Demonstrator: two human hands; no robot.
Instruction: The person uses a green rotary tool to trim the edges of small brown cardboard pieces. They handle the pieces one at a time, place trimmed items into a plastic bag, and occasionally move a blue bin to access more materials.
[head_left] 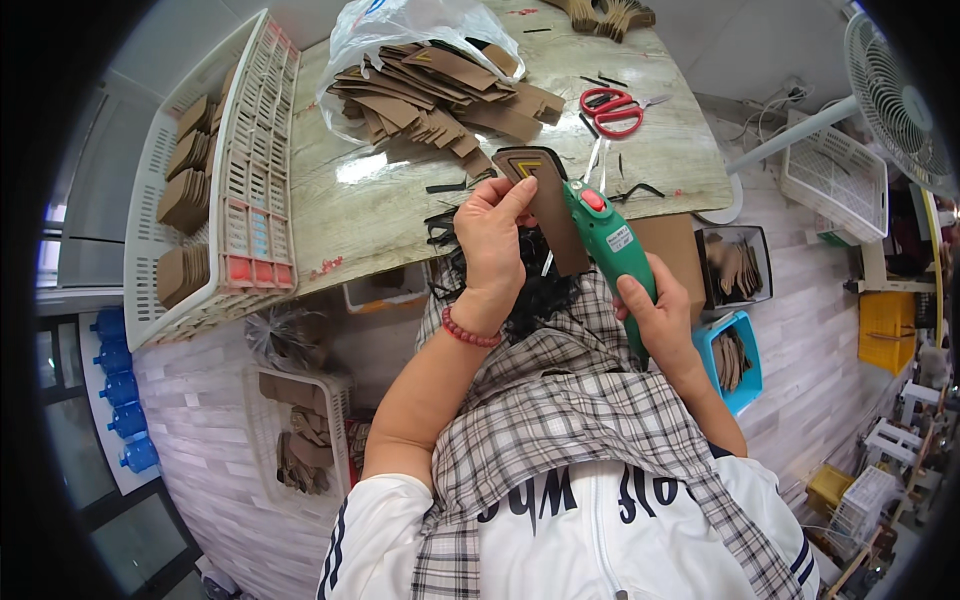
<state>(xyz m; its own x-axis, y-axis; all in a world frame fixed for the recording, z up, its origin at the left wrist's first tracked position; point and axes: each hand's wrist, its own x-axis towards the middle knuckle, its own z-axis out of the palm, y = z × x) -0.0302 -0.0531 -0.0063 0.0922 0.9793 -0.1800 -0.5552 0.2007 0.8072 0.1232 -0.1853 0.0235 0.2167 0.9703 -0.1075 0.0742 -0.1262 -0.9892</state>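
My left hand [497, 235], with a red bead bracelet on its wrist, pinches a flat brown strip [555, 215] between thumb and fingers. The strip has a black edge at its top and a yellow angled mark. My right hand [660, 310] is wrapped round a green handheld electric tool [612, 240] with a red switch. Its head lies close against the strip's right edge; whether they touch I cannot tell. Behind them, a heap of similar brown strips [430, 90] spills from a clear plastic bag [350, 40] on the table. Black offcuts [440, 228] lie at the table edge and on my lap.
Red-handled scissors [618, 110] lie on the table [350, 215]. A white crate [265, 160] of brown pieces stands at left. Below right are a blue bin [758, 375] and a black-rimmed box [765, 260]. A fan [890, 95] stands at far right.
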